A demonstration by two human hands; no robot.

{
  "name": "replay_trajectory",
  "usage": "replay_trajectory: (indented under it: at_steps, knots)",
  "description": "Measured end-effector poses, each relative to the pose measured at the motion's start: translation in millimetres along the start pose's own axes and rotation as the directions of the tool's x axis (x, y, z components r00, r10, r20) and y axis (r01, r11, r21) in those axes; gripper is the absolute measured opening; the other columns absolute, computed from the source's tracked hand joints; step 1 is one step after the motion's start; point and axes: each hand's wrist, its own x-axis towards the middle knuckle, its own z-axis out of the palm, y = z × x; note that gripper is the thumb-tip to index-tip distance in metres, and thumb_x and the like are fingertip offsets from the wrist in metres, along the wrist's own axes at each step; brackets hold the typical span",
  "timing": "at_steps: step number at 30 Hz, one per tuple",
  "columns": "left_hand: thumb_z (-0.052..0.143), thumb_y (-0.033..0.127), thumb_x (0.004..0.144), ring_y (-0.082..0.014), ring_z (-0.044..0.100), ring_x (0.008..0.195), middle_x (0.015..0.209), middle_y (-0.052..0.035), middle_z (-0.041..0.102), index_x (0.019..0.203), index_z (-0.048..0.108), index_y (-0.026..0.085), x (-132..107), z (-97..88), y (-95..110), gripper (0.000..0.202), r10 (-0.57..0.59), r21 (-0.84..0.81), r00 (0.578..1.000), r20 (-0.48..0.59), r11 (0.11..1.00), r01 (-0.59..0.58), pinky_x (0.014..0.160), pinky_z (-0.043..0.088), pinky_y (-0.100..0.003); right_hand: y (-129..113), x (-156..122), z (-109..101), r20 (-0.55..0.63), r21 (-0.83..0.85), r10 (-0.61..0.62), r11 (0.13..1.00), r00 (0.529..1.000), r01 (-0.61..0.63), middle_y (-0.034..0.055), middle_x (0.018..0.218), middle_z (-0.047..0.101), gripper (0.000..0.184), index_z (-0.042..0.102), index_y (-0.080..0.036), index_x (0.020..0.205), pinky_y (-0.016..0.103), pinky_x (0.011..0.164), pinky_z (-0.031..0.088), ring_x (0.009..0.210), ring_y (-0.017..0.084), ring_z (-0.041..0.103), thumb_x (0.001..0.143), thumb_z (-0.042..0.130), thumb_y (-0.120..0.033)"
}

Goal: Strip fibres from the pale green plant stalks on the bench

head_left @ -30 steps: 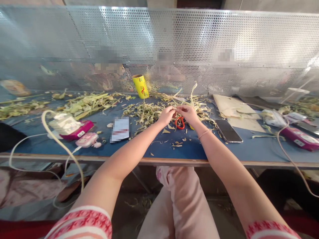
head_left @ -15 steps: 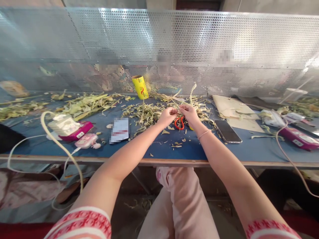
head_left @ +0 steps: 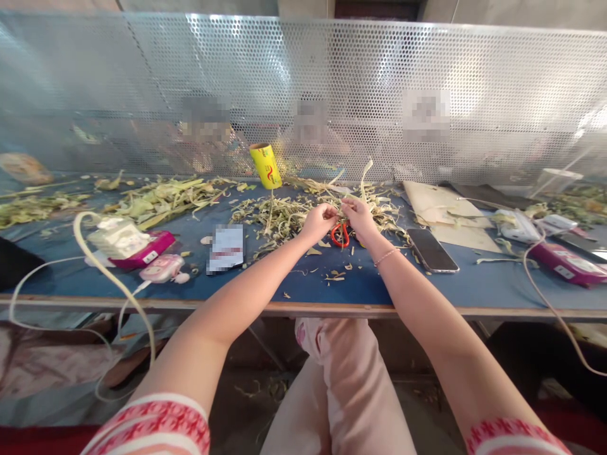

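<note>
Left to right along the blue table (head_left: 284, 278). Far left: a bundle of pale strips (head_left: 173, 197), long axes mostly sideways, well apart from both hands. Next, a yellow tube (head_left: 267, 167) tilts beyond the near heap of curled strips (head_left: 275, 215). This heap lies directly ahead of the hands and spreads to either side; the strips in it point every way, no common axis.

Left hand (head_left: 318, 222): at the heap's near side, fingers curled, thumb and fingertips drawn close. Anything between them is too small to tell. A red handle loop (head_left: 334, 238) lies between the wrists, just on the person's side of the fingertips.

Right hand (head_left: 359, 218): fingertips bunched, just beside the left's, a small gap between; grip contents not resolved. One pale strip (head_left: 365, 180) rises behind it, long axis near upright, clearly nearer this hand; whether held, cannot tell. Farther right: a dark phone (head_left: 432, 251).
</note>
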Motion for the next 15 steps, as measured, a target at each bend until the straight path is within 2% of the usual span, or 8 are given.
replay_trajectory:
  at_steps: [7,15]
  knots:
    - [0.06,0.006,0.07,-0.0119,0.058,0.069,0.07,0.0,0.061,0.074,0.057,0.015,-2.8,0.4,6.0,0.011,-0.02,0.025,0.999,-0.027,0.999,0.02,0.075,0.047,-0.028,3.7,2.8,0.4,0.001,-0.044,-0.033,0.998,0.999,0.033,-0.0053,0.058,0.046,0.023,0.062,-0.018,0.096,0.023,0.05,0.036,0.051,0.009,0.041,0.077,0.054,-0.028]
    - [0.057,0.005,0.071,-0.013,0.059,0.071,0.073,-0.0007,0.062,0.076,0.056,0.016,-3.7,1.3,6.5,0.012,-0.024,0.051,0.999,-0.026,0.998,0.025,0.074,0.048,-0.029,0.5,0.0,-1.3,0.03,-0.043,-0.136,0.99,0.99,0.137,-0.0035,0.066,0.053,0.016,0.061,-0.02,0.085,0.023,0.056,0.039,0.059,0.01,0.047,0.071,0.057,-0.027]
